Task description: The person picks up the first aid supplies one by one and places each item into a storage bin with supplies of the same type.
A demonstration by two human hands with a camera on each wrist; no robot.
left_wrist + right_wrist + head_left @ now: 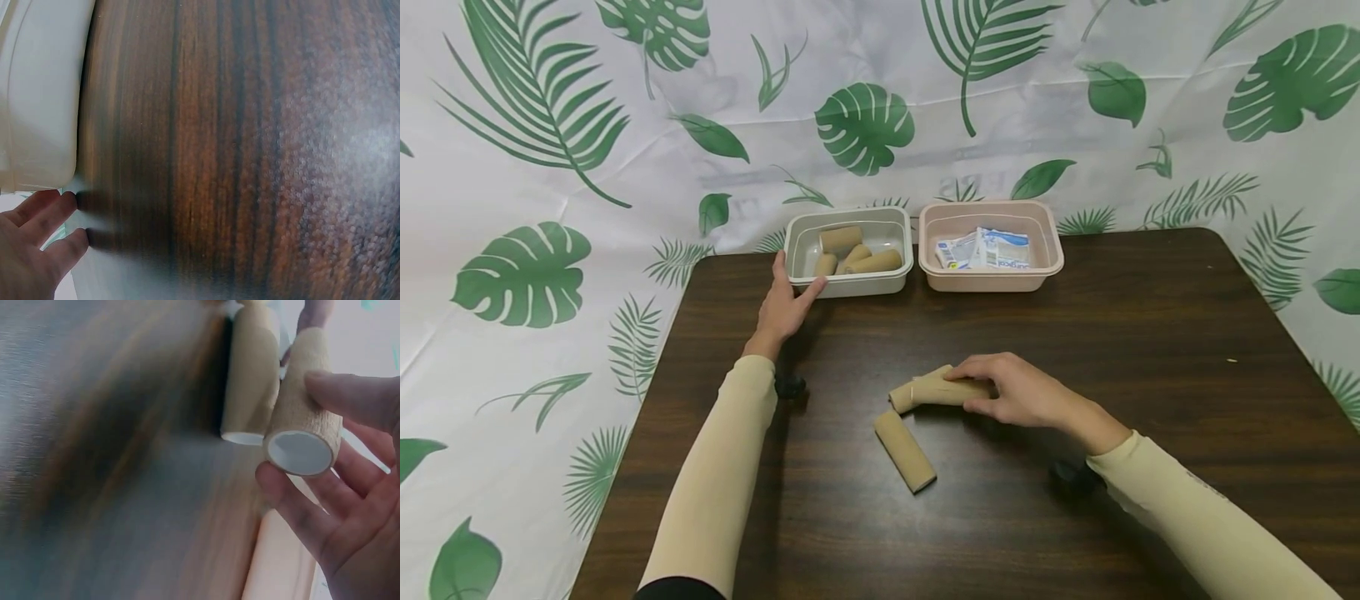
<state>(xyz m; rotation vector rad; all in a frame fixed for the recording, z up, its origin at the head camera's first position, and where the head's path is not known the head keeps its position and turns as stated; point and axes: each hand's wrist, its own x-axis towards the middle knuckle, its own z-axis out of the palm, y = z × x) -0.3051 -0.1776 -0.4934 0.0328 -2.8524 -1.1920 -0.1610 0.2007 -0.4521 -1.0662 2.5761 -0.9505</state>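
My right hand (1022, 392) grips a brown cardboard tube (953, 392) lying sideways over the table. In the right wrist view, thumb and fingers wrap this tube (304, 415), its round open end facing the camera. A second cardboard tube (250, 381) lies close beside it, partly covered by it in the head view. Nearer the front, a third cardboard tube (906, 452) rests at a slant. At the left front corner of a grey bin (861, 286), my left hand (782, 310) touches the wall with extended fingers. Several cardboard tubes (874, 262) lie inside that bin.
A pink bin (992, 283) with white and blue packets (1003, 248) stands right of the grey one. Both sit at the back edge of the dark wooden table (1150, 333), against a leaf-print cloth (880, 67).
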